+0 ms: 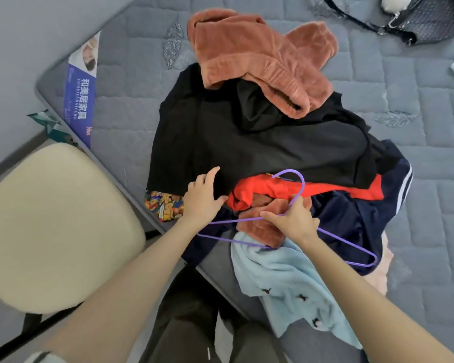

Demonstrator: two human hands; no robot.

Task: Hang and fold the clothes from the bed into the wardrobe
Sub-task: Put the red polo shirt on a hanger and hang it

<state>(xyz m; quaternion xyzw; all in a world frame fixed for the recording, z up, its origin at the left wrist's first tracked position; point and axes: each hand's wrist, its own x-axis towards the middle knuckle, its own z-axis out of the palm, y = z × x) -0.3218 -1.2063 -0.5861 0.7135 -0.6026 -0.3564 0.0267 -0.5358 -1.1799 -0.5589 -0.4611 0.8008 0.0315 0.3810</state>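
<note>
We are starting a hanging step: our right hand is gripping the purple hanger, and our left hand is resting open-fingered on the black garment, probably the one to lift next.

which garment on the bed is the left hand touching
The big black garment: the left hand rests on its near edge; the right hand holds a purple hanger.
</note>
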